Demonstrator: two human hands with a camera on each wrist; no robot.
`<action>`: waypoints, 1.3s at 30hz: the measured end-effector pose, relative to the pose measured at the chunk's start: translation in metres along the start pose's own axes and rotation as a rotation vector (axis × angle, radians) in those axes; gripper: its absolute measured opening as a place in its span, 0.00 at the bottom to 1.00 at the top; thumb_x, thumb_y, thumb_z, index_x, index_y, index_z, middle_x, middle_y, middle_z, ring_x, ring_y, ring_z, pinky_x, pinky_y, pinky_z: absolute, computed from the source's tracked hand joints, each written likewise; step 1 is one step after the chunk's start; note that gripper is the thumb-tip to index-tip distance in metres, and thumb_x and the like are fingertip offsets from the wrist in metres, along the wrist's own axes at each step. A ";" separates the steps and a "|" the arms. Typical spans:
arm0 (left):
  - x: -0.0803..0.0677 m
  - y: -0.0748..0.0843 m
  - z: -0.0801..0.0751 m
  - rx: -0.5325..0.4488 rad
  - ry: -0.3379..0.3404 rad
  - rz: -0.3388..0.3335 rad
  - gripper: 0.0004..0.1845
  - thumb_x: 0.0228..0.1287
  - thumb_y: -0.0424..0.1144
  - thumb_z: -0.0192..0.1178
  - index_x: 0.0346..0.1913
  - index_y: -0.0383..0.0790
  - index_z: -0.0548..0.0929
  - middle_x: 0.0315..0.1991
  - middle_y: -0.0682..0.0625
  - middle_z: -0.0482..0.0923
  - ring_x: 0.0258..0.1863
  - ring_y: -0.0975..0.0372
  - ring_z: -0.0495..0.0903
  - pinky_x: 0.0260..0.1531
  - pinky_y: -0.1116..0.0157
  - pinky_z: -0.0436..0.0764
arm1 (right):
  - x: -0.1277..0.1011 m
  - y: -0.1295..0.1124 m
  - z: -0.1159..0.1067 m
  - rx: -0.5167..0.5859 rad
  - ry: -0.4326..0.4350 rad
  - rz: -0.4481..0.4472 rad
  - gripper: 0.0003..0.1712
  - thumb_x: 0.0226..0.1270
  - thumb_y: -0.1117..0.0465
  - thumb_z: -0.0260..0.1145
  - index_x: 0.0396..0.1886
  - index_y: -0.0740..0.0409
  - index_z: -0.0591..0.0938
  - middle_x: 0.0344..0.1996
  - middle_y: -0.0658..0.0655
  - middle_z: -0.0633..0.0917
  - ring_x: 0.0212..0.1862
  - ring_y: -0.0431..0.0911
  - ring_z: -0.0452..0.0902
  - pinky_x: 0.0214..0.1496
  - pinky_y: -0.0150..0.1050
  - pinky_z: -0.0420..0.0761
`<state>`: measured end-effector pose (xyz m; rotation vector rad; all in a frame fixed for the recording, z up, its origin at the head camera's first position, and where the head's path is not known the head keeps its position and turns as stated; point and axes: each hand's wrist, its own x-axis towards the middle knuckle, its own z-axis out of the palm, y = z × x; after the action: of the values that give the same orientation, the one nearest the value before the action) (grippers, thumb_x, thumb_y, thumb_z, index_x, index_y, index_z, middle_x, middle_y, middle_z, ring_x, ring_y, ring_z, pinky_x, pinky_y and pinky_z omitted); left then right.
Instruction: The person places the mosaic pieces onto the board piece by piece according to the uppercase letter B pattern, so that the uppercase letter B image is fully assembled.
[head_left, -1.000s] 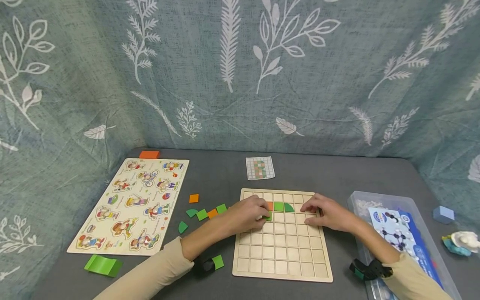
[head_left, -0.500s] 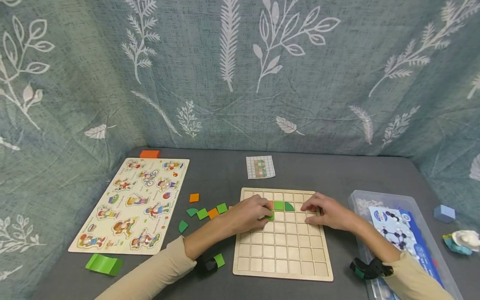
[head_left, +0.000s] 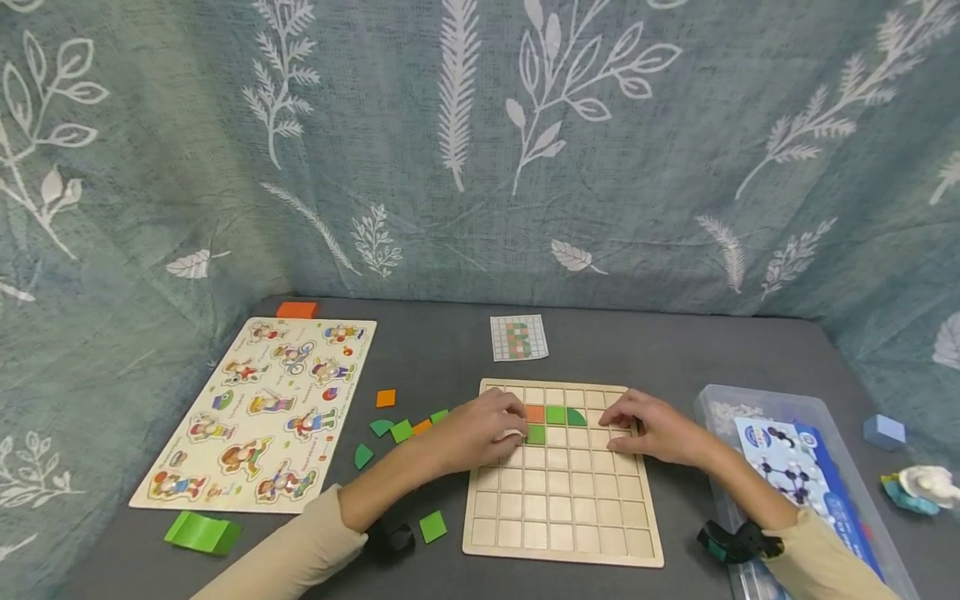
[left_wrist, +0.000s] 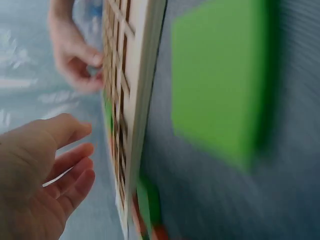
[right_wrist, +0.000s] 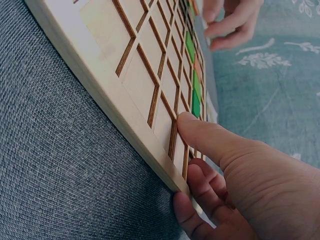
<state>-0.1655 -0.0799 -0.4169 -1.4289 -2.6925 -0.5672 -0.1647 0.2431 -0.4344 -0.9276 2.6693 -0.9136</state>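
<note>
Far left of the head view: a cartoon peg puzzle [head_left: 258, 412] flat on the grey bench [head_left: 442, 350], with an orange block [head_left: 297, 310] above its top corner and a green ramp-shaped block [head_left: 202, 532] below its lower left corner. Just right of that, a scatter of loose green and orange tiles [head_left: 397, 427], plus one green square tile [head_left: 432, 527] lower down beside the left sleeve. Centre of the frame: small pattern card [head_left: 519, 337] up top, wooden grid board [head_left: 564, 508] below it. Left hand [head_left: 480, 432] over the board's upper left part, fingers loosely bent, fingertips right next to a green tile [head_left: 536, 434] already sitting in a cell of the third row; grip looks released, nothing pinched, though can't tell for sure if a fingertip touches that tile. One row up: an orange tile [head_left: 534, 413], another green square [head_left: 556, 414] and a green quarter-round [head_left: 576, 417] side by side. Right hand [head_left: 651, 427] at the board's upper right edge, thumb pressed on top and fingers curled under the rim in the right wrist view, so grasping the board. Far right: clear plastic bin [head_left: 720, 400] with a booklet in it, pale blue block [head_left: 883, 432], and a white and teal thing [head_left: 921, 487] at the frame edge.
</note>
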 end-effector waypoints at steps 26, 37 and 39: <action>-0.121 -0.133 -0.052 -0.513 -0.031 -0.444 0.23 0.68 0.41 0.60 0.63 0.37 0.75 0.58 0.39 0.77 0.53 0.51 0.78 0.47 0.69 0.79 | 0.001 0.000 0.001 -0.004 -0.005 0.013 0.15 0.62 0.55 0.70 0.47 0.53 0.83 0.40 0.50 0.78 0.39 0.35 0.71 0.39 0.32 0.74; -0.121 -0.132 -0.051 -0.494 -0.034 -0.462 0.22 0.66 0.41 0.63 0.60 0.38 0.78 0.58 0.41 0.77 0.52 0.52 0.76 0.49 0.67 0.77 | 0.001 0.001 0.002 -0.005 0.000 0.013 0.15 0.62 0.56 0.70 0.47 0.53 0.83 0.39 0.50 0.78 0.38 0.36 0.71 0.38 0.32 0.74; -0.121 -0.132 -0.050 -0.486 -0.026 -0.459 0.21 0.65 0.41 0.64 0.59 0.39 0.79 0.57 0.41 0.77 0.52 0.53 0.76 0.48 0.67 0.77 | 0.002 0.001 0.003 -0.009 -0.001 0.013 0.15 0.62 0.56 0.70 0.47 0.53 0.83 0.39 0.50 0.78 0.38 0.36 0.71 0.38 0.32 0.74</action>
<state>-0.2091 -0.2596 -0.4342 -0.8552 -3.0498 -1.3110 -0.1657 0.2416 -0.4375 -0.9109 2.6777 -0.8997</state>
